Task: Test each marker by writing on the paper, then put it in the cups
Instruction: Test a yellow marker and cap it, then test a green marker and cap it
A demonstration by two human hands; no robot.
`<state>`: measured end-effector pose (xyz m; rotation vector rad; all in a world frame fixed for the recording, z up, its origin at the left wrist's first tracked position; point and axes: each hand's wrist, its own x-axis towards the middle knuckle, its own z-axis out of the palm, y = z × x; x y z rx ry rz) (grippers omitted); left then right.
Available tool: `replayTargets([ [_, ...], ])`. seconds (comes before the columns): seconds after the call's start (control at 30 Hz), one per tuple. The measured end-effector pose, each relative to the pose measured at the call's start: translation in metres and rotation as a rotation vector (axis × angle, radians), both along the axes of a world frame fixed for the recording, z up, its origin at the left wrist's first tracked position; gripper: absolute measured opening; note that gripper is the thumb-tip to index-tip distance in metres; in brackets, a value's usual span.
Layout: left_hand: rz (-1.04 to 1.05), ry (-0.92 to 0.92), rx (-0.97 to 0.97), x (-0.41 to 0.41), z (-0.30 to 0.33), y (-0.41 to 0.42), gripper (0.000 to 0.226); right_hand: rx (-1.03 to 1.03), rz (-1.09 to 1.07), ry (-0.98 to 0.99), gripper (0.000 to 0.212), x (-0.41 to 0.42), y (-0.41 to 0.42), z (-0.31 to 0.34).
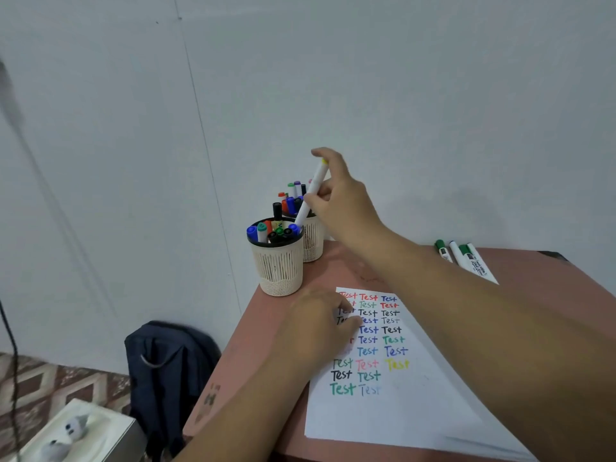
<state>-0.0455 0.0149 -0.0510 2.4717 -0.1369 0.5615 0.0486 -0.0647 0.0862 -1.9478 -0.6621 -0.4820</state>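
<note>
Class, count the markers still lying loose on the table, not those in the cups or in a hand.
4. All lie side by side at the table's far right edge: green-capped marker, blue-capped marker, second green-capped marker, white-barrelled marker. Others may be hidden behind the arm.

Pale wall (333,78) behind a reddish table (253,328); dark backpack (168,365) on patterned floor (60,381) beside it

Single head-worn wide-angle view, aimed forward and down from the person's own position, surface (416,271) seen from close above at its left corner, wall filling the upper half, floor (50,378) glimpsed lower left, both forearms entering from the bottom edge.
</note>
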Motion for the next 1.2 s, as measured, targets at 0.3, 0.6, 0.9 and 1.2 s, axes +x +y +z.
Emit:
replayTargets([
  [0.3,-0.024,-0.018,0.031,0.002,-0.001,0.001,0.030,-0.369,0.084,-0.025,0.054,0.012,-0.001,-0.026],
  [0.6,-0.026,0.023,0.116,0.005,-0.002,0.002,0.035,-1.079,-0.162,0.071,0.039,0.026,-0.125,-0.022],
  [0.9,-0.020,0.068,0.079,0.001,0.005,-0.001,0.039,-1.488,-0.330,0.189,0.026,0.011,-0.191,-0.040],
  [1.2,-0.008,0.056,-0.005,-0.001,0.011,-0.003,0.034,-1.541,-0.240,-0.210,0.025,0.023,-0.182,-0.071],
])
